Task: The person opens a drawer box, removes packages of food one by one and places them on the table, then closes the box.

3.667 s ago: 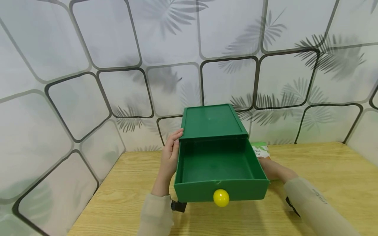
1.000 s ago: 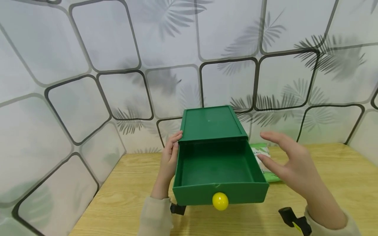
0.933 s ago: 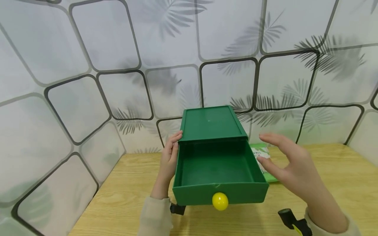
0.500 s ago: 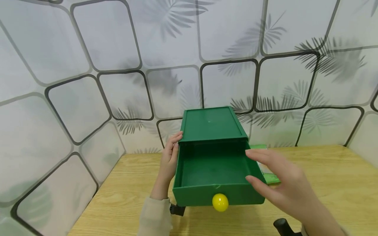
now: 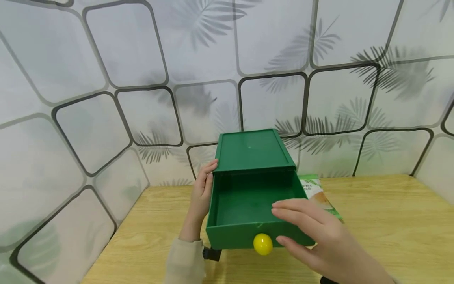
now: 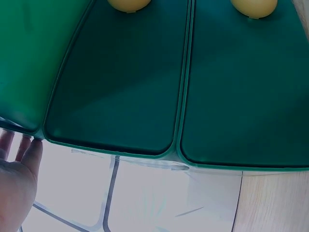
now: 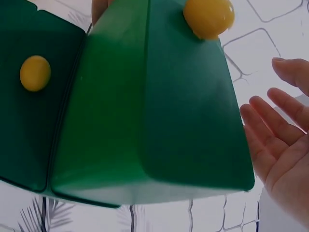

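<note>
A green plastic drawer cabinet stands on the table with its top drawer pulled out and nothing inside. A round yellow knob sits on that drawer's front. My left hand rests against the cabinet's left side, near its upper front corner. In the left wrist view, its fingers lie along the cabinet's edge. My right hand hovers over the drawer's front right corner, thumb near the knob and fingers extended, holding nothing. The right wrist view shows that hand spread beside the drawer front.
A green and white packet lies behind the drawer on the right. Lower drawers, one of them with a yellow knob beside it, are closed. The wooden table meets a patterned wall at the back.
My right hand has come away from the packet, risen, then moved left and down to the drawer's front corner by the knob. The left hand and the drawer have stayed put.
</note>
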The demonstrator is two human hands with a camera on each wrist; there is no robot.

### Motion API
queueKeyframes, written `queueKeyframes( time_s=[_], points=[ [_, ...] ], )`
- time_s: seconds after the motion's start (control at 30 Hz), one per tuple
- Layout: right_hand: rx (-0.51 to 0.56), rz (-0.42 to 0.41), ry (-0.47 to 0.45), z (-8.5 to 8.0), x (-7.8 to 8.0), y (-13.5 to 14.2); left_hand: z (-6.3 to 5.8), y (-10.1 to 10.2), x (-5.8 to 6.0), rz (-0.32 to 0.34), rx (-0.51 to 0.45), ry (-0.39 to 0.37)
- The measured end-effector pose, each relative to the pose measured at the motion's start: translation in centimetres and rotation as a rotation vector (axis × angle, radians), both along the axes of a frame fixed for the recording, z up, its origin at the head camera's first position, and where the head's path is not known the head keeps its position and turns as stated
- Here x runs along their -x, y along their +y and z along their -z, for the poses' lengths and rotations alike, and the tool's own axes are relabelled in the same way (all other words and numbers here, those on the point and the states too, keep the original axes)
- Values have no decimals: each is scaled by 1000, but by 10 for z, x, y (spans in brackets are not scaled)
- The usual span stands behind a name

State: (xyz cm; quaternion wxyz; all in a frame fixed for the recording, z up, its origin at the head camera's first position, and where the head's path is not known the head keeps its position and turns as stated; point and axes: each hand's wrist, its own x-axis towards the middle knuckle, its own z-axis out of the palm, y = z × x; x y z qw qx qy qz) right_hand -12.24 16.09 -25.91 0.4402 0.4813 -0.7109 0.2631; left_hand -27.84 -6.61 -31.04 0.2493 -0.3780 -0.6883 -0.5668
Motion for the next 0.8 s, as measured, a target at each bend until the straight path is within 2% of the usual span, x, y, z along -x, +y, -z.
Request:
queueKeyframes(
  time_s=[0.17,0.4,0.6,0.8],
  points=[
    [-46,-46,-23,-4,-5,-9,2,0,0,1,-2,0],
    [-121,-115,-28,3,-1,-16,0,1,0,-9,-7,13],
    [-147,-132,-2,5,0,-20,-1,0,-1,-10,-3,-3],
    [-241,-86,-48,10,-1,-20,0,0,0,-17,-2,3]
  ],
)
